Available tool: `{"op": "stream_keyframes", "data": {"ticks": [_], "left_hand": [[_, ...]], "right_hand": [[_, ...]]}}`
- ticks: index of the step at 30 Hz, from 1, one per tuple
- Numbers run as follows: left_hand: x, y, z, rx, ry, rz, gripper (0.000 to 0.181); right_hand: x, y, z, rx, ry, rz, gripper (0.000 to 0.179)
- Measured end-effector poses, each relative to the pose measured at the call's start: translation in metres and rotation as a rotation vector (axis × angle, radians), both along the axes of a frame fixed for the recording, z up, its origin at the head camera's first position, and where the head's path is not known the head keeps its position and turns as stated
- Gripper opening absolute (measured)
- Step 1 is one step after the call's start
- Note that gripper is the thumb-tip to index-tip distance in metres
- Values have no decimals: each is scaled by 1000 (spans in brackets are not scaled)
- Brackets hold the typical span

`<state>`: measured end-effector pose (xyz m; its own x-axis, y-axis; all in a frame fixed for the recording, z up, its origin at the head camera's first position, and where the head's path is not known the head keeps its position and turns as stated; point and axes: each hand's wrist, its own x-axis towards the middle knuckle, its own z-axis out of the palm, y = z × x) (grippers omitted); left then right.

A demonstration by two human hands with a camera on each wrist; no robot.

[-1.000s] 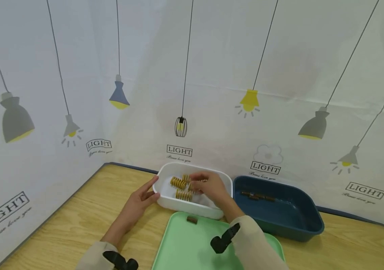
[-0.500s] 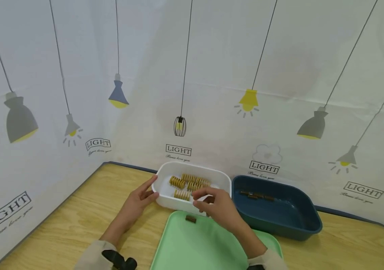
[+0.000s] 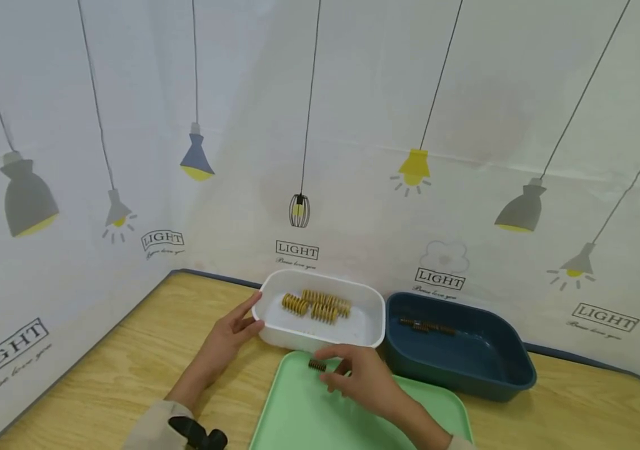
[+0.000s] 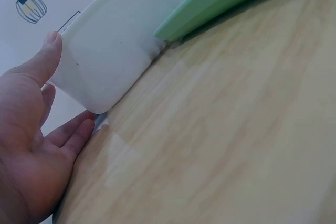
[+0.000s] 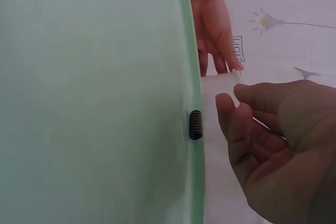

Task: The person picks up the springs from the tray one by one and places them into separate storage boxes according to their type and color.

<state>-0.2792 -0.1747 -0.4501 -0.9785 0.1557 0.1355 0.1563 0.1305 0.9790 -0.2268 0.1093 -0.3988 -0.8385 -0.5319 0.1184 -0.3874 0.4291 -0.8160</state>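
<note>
Against the left end of the white bin [image 3: 376, 334], my left hand [image 3: 230, 335] rests its thumb and fingers, the thumb at the rim and other fingertips low at the corner in the left wrist view. Several gold coil springs [image 3: 324, 312] lie inside that bin. My right hand [image 3: 362, 378] hovers over the far part of the green tray [image 3: 303, 419], thumb and forefinger apart with nothing between them. Just beyond its fingertips, a small dark brown coil spring [image 3: 317, 365] lies at the tray's far edge. In the right wrist view a gap separates the brown spring [image 5: 196, 125] from the fingers.
A dark blue bin [image 3: 489, 369] stands right of the white one, with several brown springs [image 3: 427, 326] in it. Both bins back onto a wall sheet [image 3: 354, 206] printed with lamps. The wooden table [image 3: 145, 350] extends to either side.
My right hand has drawn back out of the white bin toward the brown spring on the tray. The frontmost gold spring no longer shows. My left hand has stayed put.
</note>
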Motion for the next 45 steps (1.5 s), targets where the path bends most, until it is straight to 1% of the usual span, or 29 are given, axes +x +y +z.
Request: {"op": "stream_keyframes", "data": {"ticks": [3,7,10,14,18,24,30,36,41,45], "left_hand": [[0,0,1,5,0,-1,59],[0,-1,0,5,-3,-1,59],[-1,-1,-1,4,-5,3,59],[0,-1,-2,10,-7,0,60],[1,0,-2,12,-7,-6,60],[1,0,-2,13,-7,-9,60],[2,0,0,9,-4,-5,59],[0,0,0,11,-2,-8,59],[0,0,0,13,4,-9,59],[-2,0,0,18,1,-8,59]], "right_hand": [[1,-1,-2,29,-2,24,30],[1,1,-5,50,16,31,32],[0,3,-8,77,55,42,35],[-4,5,-12,117,84,74,40],[-7,5,-16,127,66,81,40],[-6,2,-18,107,53,62,36],[-7,-1,-18,92,79,58,35],[-7,-3,-21,59,73,33,33],[-7,-4,-23,47,102,31,32],[-8,-4,-24,34,85,19,30]]}}
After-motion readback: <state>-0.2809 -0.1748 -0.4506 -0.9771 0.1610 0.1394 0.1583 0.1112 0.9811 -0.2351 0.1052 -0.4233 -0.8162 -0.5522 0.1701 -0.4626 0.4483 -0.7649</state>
